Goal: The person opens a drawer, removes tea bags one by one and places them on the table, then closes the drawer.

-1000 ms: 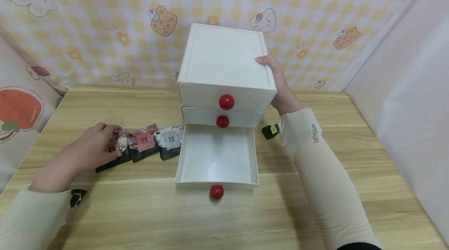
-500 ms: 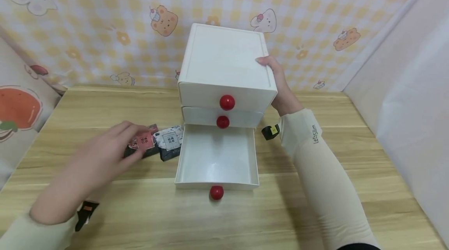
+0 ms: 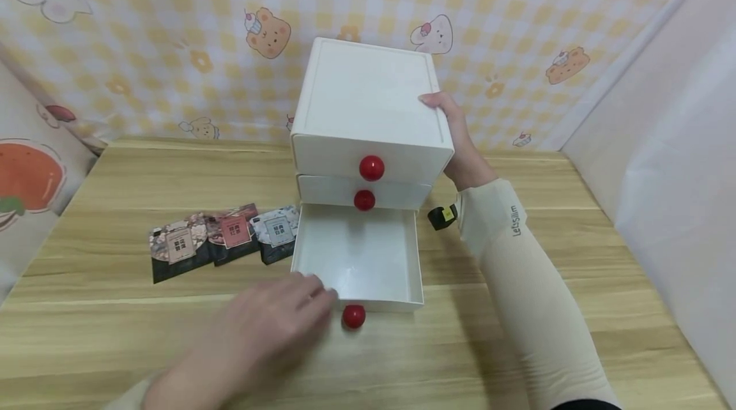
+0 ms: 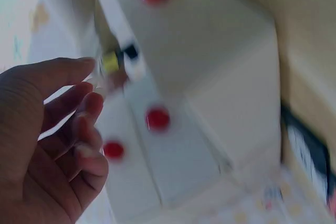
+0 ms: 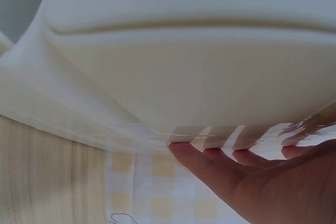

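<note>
A white drawer cabinet (image 3: 368, 91) with red round knobs stands at the back middle. Its bottom drawer (image 3: 356, 257) is pulled out and bare inside. My left hand (image 3: 259, 327), blurred, is at that drawer's front left corner, near the lowest red knob (image 3: 353, 317). In the left wrist view, the left hand (image 4: 58, 135) has loosely bent fingers with nothing between them. My right hand (image 3: 457, 135) rests against the cabinet's right side, thumb on the top edge. In the right wrist view, its fingertips (image 5: 181, 146) press the white side wall.
Left of the drawer lie three flat tea packets: a beige-labelled one (image 3: 179, 245), a red-labelled one (image 3: 234, 232) and a pale-labelled one (image 3: 278, 232). They lie on the wooden table (image 3: 172, 174). A checked yellow cloth (image 3: 190, 14) hangs behind the cabinet.
My left hand has left the beige packet, passed over the red one and moved right and nearer to the drawer's front. The right hand and cabinet stay in place.
</note>
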Action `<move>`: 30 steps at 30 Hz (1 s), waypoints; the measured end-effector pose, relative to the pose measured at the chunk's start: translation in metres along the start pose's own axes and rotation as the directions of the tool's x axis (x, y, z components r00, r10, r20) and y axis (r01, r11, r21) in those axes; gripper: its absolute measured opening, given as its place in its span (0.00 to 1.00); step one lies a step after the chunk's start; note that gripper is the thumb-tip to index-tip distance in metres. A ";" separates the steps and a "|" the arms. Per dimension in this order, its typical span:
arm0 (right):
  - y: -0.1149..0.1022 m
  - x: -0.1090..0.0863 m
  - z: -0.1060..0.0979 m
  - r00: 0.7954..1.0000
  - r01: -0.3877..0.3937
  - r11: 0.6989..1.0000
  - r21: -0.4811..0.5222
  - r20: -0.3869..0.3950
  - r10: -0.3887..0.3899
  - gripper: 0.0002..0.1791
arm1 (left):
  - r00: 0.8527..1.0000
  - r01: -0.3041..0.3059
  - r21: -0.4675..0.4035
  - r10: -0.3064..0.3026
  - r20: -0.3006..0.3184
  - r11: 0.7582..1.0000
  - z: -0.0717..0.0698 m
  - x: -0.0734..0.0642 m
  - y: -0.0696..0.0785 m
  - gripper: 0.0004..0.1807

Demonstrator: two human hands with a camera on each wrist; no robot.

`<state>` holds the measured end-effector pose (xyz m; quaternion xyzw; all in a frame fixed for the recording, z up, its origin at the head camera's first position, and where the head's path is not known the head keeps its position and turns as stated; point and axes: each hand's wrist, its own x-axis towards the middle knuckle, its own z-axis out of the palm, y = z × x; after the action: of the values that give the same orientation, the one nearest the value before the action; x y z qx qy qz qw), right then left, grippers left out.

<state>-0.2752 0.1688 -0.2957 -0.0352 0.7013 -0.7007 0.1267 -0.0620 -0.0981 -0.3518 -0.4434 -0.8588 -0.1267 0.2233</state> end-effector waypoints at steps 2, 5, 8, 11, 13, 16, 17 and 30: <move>0.000 0.000 0.000 1.000 -0.004 1.000 0.001 0.002 0.004 0.41 | 0.994 -0.101 0.049 0.098 0.056 0.994 0.008 0.003 0.008 0.20; 0.000 0.000 0.001 1.000 -0.004 1.000 0.004 0.003 0.004 0.41 | 0.974 -0.217 0.106 0.208 0.094 0.970 0.021 0.006 0.016 0.17; 0.001 0.001 0.002 1.000 -0.004 1.000 0.013 0.002 0.004 0.42 | 0.958 -0.273 0.134 0.256 0.128 0.953 0.033 0.008 0.021 0.13; 0.001 0.001 0.003 1.000 -0.006 1.000 0.021 0.000 0.006 0.41 | 0.940 -0.312 0.168 0.278 0.198 0.935 0.042 0.008 0.024 0.12; 0.001 0.001 0.003 1.000 -0.011 1.000 0.026 -0.003 0.011 0.41 | 0.929 -0.329 0.191 0.280 0.244 0.925 0.045 0.008 0.025 0.12; 0.001 0.000 0.002 1.000 -0.010 1.000 0.016 -0.004 0.010 0.42 | 0.912 -0.343 0.200 0.274 0.306 0.918 0.048 0.010 0.025 0.12; 0.001 0.000 0.002 1.000 -0.009 1.000 0.014 -0.002 0.009 0.42 | 0.907 -0.348 0.202 0.275 0.318 0.915 0.048 0.011 0.025 0.11; 0.002 0.000 0.000 1.000 0.000 1.000 -0.004 0.012 0.000 0.43 | 0.918 -0.327 0.183 0.265 0.296 0.927 0.053 0.022 0.013 0.04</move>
<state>-0.2749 0.1689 -0.2973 -0.0395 0.7019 -0.6991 0.1307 -0.0768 -0.0530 -0.3864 -0.5531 -0.8122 0.0692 0.1723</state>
